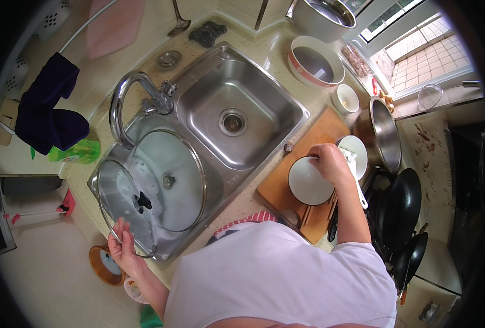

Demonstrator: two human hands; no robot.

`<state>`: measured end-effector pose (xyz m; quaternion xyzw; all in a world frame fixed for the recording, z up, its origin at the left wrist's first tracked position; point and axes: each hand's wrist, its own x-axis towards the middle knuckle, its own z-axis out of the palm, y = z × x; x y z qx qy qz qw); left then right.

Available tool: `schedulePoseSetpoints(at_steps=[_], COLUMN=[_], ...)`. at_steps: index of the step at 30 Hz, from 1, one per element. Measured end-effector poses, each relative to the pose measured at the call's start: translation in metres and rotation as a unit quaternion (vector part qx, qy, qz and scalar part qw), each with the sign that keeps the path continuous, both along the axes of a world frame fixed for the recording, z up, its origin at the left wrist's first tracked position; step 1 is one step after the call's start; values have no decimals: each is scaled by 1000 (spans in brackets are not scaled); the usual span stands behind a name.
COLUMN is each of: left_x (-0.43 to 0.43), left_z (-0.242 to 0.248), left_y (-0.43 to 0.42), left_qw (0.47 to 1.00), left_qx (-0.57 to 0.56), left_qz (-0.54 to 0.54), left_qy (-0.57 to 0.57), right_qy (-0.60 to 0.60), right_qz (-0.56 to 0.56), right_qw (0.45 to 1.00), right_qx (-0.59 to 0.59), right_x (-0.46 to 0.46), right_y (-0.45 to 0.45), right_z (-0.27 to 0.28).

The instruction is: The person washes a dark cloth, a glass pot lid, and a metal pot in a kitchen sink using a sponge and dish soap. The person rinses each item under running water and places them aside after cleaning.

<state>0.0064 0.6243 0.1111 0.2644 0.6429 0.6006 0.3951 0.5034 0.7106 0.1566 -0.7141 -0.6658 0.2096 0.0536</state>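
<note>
My left hand point(123, 246) holds the rim of a glass pot lid point(119, 186) with a black knob, tilted over the left sink basin point(207, 174). Behind it in that basin lies a larger glass lid point(185, 164) with a metal rim and knob, among soap suds. My right hand point(334, 162) grips the edge of a white bowl point(306, 184) over a wooden cutting board point(283, 164). Beside that hand stands another white bowl point(359, 149), with a white-handled utensil point(355, 176) across it. Wooden chopsticks point(306, 215) lie on the board below.
A chrome faucet point(119, 98) arches over the left basin; the right basin point(209, 98) is bare steel. Along the right counter stand a bowl of dark liquid point(314, 65), a small white bowl point(345, 98) and a steel basin point(383, 135). Black pans point(402, 205) are at far right.
</note>
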Motion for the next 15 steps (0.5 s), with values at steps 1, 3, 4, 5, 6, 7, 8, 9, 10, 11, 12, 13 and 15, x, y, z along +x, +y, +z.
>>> schedulePoseSetpoints(at_steps=[1,3,4,5,6,7,8,9,10,11,12,13,15], left_x=[0,0,0,1,0,0,-1,-1,0,0,0,1,1], left_z=[0,1,2,3,2,2,2,2,2,2,2,2,2], left_y=[0,0,0,1,1,1,1,1,1,1,1,1,1], left_qw=[1000,1000,1000,1000,1000,1000,1000,1000,1000,1000,1000,1000,1000], left_qx=[2,1,-1,-3,-2,-2,-1,-3,-6,-8,-9,-10,-10], left_qz=[0,3,7,11,9,8,7,9,12,15,15,17,20], left_qy=[-3,-6,-7,-8,-8,-8,-8,-7,-6,-5,-3,-1,-1], right_qy=[37,111,151,190,229,208,188,166,124,82,38,24,-7], right_qz=[-1,-3,-2,0,2,3,5,8,5,2,0,4,15], right_qw=[999,994,989,982,973,978,982,986,992,996,999,999,996], right_qx=[-4,-12,-8,-5,-2,-4,-7,-9,-16,-22,-28,-48,-87], right_x=[1,7,9,11,13,14,13,14,14,14,13,12,8], right_y=[0,0,1,1,1,2,3,5,5,6,8,11,20], right_z=[0,-1,-2,-2,-3,-4,-5,-5,-6,-7,-7,-5,3])
